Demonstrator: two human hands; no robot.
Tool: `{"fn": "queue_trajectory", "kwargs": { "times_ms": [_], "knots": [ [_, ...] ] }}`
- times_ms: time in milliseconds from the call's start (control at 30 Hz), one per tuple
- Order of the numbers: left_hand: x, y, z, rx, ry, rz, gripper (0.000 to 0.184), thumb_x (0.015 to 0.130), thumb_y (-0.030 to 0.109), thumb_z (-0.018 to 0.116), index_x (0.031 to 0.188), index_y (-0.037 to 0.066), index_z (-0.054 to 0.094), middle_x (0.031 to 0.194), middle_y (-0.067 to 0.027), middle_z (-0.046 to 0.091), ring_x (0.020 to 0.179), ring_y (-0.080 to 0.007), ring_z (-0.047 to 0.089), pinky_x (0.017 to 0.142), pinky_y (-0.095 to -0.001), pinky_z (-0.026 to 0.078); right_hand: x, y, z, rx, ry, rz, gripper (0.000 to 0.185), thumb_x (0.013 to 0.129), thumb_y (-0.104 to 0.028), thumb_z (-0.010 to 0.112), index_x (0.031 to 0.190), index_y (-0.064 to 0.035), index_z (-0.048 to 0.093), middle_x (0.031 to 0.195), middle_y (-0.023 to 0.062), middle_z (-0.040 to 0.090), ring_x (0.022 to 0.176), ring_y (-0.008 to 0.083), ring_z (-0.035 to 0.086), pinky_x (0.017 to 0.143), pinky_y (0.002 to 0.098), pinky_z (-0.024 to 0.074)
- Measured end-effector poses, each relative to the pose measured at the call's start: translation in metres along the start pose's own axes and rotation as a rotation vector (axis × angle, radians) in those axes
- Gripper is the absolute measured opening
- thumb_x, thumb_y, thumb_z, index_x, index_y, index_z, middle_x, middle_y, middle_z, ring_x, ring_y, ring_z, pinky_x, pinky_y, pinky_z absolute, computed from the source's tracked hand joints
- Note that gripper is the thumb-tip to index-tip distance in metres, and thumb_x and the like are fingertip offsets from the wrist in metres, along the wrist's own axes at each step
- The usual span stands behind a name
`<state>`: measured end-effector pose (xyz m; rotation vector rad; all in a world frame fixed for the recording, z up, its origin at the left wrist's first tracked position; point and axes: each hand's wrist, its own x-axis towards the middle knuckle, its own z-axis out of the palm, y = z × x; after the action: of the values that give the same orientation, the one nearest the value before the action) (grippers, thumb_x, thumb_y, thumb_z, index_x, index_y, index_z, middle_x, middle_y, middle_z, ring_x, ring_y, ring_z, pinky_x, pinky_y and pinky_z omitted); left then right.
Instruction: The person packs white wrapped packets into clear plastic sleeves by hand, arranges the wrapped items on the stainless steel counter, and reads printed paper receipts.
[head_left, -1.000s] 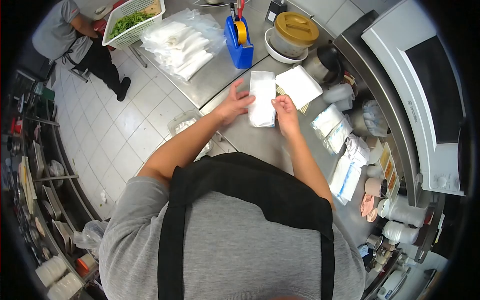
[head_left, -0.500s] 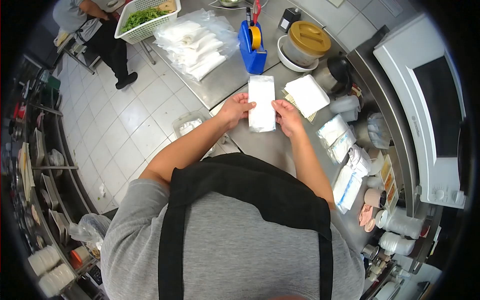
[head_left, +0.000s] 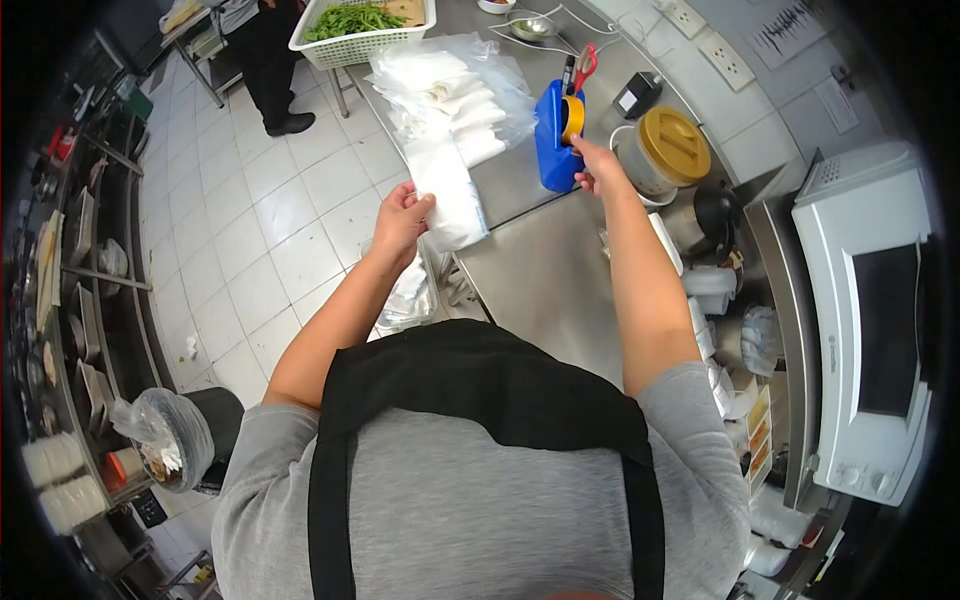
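Right hand [head_left: 598,165] has moved from the white packet [head_left: 452,205] to the tape dispenser [head_left: 552,145], grip unclear. Left hand [head_left: 403,215] pinches the packet's edge; probably light, soft, best held there.

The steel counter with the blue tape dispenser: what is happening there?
A person in a black apron holds a white packet in the left hand, near the edge of the counter, in front of a pile of white plastic. The right hand is at the tape dispenser, beside its yellow roll; contact is hard to judge. Another person stands farther back, near a basket of greens.
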<state>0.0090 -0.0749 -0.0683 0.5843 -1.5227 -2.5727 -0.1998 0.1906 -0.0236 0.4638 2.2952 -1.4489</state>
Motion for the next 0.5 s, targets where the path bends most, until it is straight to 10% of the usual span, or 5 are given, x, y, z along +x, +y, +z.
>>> {"fn": "queue_trajectory", "kwargs": {
  "times_ms": [267,500],
  "knots": [
    [0.006,-0.004,-0.013,-0.034,0.034,-0.005,0.035,0.089,0.007,0.06,0.12,0.001,0.046,0.099,-0.0051,0.064,0.087,-0.0133,0.063,0.074,-0.0298,0.053,-0.039,0.011,-0.01,0.553,-0.13,-0.094,0.027,0.093,-0.03,0.061,0.107,-0.0069,0.057,0.105,0.0062,0.055,0.088,0.0284,0.057,0.073,0.036,0.0539],
    [0.0,-0.001,0.0,-0.026,-0.001,0.0,0.031,0.091,0.01,0.06,0.119,0.004,0.048,0.098,-0.0022,0.062,0.087,-0.0125,0.062,0.075,-0.0281,0.051,-0.046,0.061,0.005,0.738,-0.121,-0.273,0.029,0.092,-0.021,0.063,0.109,0.0004,0.054,0.1,0.0071,0.058,0.094,0.021,0.057,0.085,0.037,0.0496]
  ]
}}
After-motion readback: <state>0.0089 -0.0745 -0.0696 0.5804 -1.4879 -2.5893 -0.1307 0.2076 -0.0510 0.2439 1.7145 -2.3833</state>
